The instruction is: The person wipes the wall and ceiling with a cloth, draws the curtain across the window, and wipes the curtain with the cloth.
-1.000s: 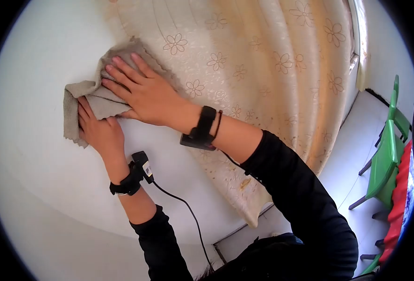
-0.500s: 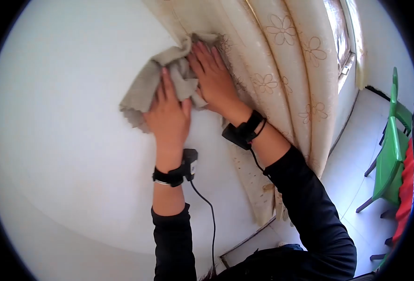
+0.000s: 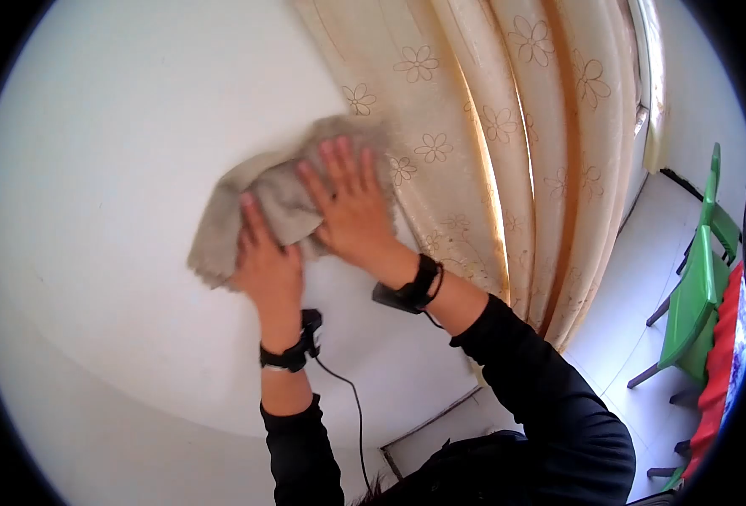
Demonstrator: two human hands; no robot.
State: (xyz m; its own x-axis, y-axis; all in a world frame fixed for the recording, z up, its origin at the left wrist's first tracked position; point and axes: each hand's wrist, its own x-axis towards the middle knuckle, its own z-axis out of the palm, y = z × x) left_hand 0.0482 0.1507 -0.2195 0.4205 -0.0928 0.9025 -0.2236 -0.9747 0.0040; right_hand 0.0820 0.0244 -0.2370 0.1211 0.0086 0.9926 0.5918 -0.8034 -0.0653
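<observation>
A crumpled grey-beige cloth [image 3: 263, 194] is spread against the white wall. My left hand [image 3: 270, 274] presses on its lower left part, fingers stretched upward over the fabric. Higher and to the right, my right hand [image 3: 352, 211] lies flat on the same cloth with fingers spread. The cloth's upper right edge is blurred and meets the edge of the cream curtain [image 3: 432, 110]. Both wrists carry black straps with small devices, and a cable runs down from the left one.
The white wall [image 3: 120, 169] fills the left side. The curtain with flower outlines hangs at the right, beside a window frame. On the tiled floor [image 3: 613, 320] at far right are green chairs [image 3: 693, 308] and a red cloth [image 3: 721, 371].
Both hands and the cloth have moved down and to the left along the wall. The right hand has come away from the curtain's folds, which appear shifted right.
</observation>
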